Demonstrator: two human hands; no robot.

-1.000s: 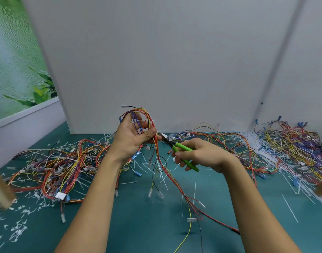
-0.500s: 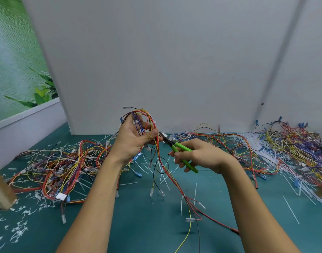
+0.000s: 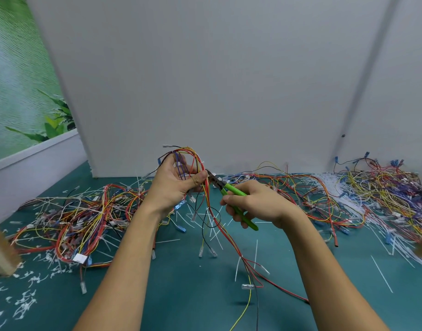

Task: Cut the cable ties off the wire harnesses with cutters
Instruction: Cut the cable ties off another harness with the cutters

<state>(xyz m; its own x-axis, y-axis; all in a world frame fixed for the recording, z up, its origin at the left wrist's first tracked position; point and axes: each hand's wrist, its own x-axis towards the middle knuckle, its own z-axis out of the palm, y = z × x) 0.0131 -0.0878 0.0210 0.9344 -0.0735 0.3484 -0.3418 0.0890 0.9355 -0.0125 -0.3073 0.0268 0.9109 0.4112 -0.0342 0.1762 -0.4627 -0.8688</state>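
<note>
Fingers [image 3: 197, 179] of left hand [image 3: 171, 187] pinching wire harness [image 3: 189, 152], right hand [image 3: 260, 203] gripping cutters [image 3: 232, 188], both above teal mat [image 3: 181, 297]

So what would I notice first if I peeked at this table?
Right in the middle, a left hand grips a colourful wire harness held up over the teal table, while the right hand holds green-handled cutters with their tip at the wires by the left thumb. A big wire tangle sprawls on the table's left, another tangle on its right, and little white cut-off tie bits lie scattered at the near left.
</note>
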